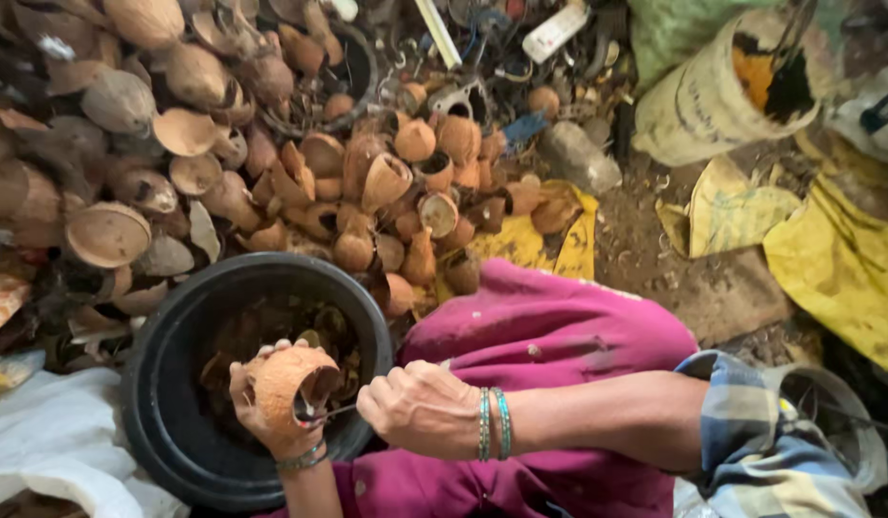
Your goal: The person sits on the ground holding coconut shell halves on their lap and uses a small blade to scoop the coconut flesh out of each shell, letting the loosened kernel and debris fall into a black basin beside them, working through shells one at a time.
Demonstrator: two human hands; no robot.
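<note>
My left hand grips a brown coconut shell half over a black tub. My right hand, with beaded bangles at the wrist, is closed on a thin metal tool whose tip pokes into the shell's open side. The tub holds dark scrapings and shell bits. My knee in magenta cloth sits just right of the tub.
A big heap of empty coconut shell halves fills the ground beyond the tub. A yellowish sack stands at the upper right, yellow sheets lie at the right, and white cloth at the lower left.
</note>
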